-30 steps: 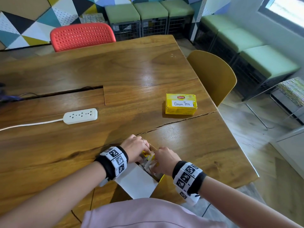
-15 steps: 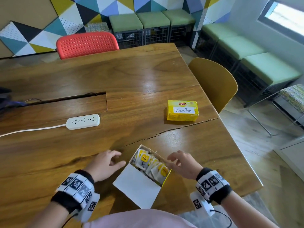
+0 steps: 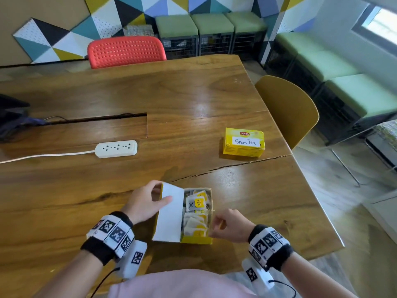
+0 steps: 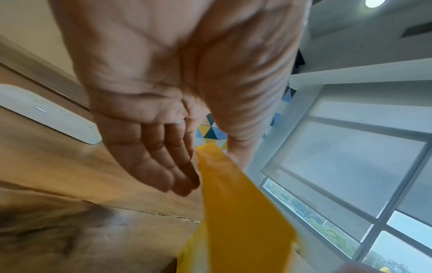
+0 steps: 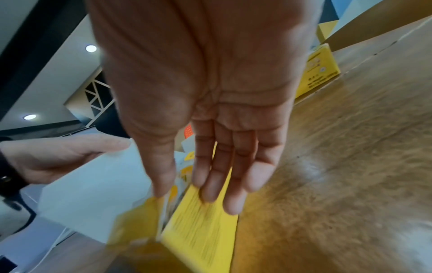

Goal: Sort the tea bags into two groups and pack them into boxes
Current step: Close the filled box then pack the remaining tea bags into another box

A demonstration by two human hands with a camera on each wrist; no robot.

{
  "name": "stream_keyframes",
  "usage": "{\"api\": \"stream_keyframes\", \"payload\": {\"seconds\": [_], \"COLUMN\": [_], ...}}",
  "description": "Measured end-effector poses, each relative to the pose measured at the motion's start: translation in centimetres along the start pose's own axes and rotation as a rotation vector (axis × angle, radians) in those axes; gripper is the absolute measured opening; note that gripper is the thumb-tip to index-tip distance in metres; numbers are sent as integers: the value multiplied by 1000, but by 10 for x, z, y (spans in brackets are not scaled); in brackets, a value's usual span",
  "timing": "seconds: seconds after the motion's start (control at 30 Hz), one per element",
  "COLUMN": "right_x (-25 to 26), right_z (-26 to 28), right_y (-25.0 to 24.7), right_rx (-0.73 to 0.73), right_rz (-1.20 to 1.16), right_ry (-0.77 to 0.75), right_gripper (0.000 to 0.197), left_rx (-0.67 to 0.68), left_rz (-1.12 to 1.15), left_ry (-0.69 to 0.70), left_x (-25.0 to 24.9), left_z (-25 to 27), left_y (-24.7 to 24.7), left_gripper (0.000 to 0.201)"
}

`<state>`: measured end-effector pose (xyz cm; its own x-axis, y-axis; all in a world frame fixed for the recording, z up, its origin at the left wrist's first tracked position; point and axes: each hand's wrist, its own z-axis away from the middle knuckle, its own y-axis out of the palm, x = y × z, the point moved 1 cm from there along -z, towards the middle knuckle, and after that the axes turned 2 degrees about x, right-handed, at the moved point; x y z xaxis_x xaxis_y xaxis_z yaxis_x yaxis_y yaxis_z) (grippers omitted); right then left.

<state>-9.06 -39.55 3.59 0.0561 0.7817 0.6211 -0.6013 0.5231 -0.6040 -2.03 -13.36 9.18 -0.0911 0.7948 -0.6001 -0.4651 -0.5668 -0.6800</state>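
Hands framed an open yellow box (image 3: 194, 239) at the lower centre of the head view, standing on the wooden worktop (image 3: 64, 190). The left hand (image 3: 146, 204) grasped the box's raised white-lined lid (image 3: 169, 214), thumb on its inner face and fingers curled behind its far edge. The right hand (image 3: 231, 225) gripped the box's right wall, thumb inside the rim and fingers against the outer yellow side. Tea bags (image 3: 196, 208) filled the box, one near the top marked with an X. A second, closed yellow box labelled "Green Tea" (image 3: 243, 142) sat well apart at the right of the frame. A white power strip (image 3: 116, 148) lay at left centre, its cord running off the left edge.
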Motion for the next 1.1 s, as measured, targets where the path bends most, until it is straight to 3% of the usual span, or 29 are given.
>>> {"api": "stream_keyframes", "payload": {"seconds": [0.07, 0.1, 0.2, 0.27, 0.37, 0.47, 0.57, 0.67, 0.73, 0.9, 0.97, 1.03, 1.1], "right_x": [7, 9, 12, 13, 13, 11, 6, 1, -3, -2, 3, 5, 4], "right_z": [-4, -7, -17, -25, -35, -35, -33, -33, -34, -38, -36, -34, -32], "right_y": [-7, -14, -35, -44, -38, -16, -6, -15, -17, -9, -13, -16, -19], "right_rx": [41, -19, -391, -480, -370, -292, -359, -475, -471, -355, -294, -226, -179], "right_rz": [22, 32, 31, 67, 124, 125, 69, -128, -235, -289, -494, -813, -959], "right_ry": [-31, -43, -49, -39, -61, -113, -94, 29, 108, 163, 193, 233, 236], "right_gripper": [24, 22, 26, 27, 25, 24, 24, 17, 16, 9, 10, 22, 34], "left_rx": [41, 83, 201, 218, 182, 173, 96, -15, -58, -40, -32, -72, -89], "left_rz": [-37, -70, -202, -243, -246, -225, -211, -99, -46, -48, -124, -267, -374], "left_ry": [50, 63, 72, 72, 76, 73, 52, -6, 7, 128, 214, 402, 545], "left_x": [-7, -10, -15, -11, -3, 3, 11, 19, 21, 15, 15, 17, 22], "left_z": [1, 2, 7, 8, 7, 10, 14, 18, 21, 22, 20, 22, 25], "left_y": [6, 9, 18, 23, 25, 25, 32, 41, 45, 46, 45, 42, 41], "left_gripper": [73, 82, 100, 98, 91, 104, 114, 109, 107, 103, 91, 75, 65]}}
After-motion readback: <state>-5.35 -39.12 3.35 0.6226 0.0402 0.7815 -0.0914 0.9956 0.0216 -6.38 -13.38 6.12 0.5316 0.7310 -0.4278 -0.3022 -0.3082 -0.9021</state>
